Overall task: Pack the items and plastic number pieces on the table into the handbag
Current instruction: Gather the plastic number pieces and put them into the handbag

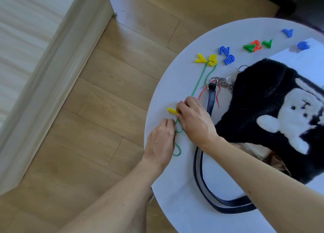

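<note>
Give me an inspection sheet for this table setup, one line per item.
Surface: round white table, mostly bare near the person.
Job's things: black furry handbag lying flat on the right, its strap looped toward the near edge; coloured number pieces scattered along the far edge; one yellow piece at the hands.
Clutter: white sheet partly under the bag.
Grippers: left hand closed on the green cord; right hand pinching the yellow piece.
Cables: green cord runs from the far yellow pieces to the hands; red cord by the strap clasp.
Surroundings: wooden floor, pale furniture at left.
</note>
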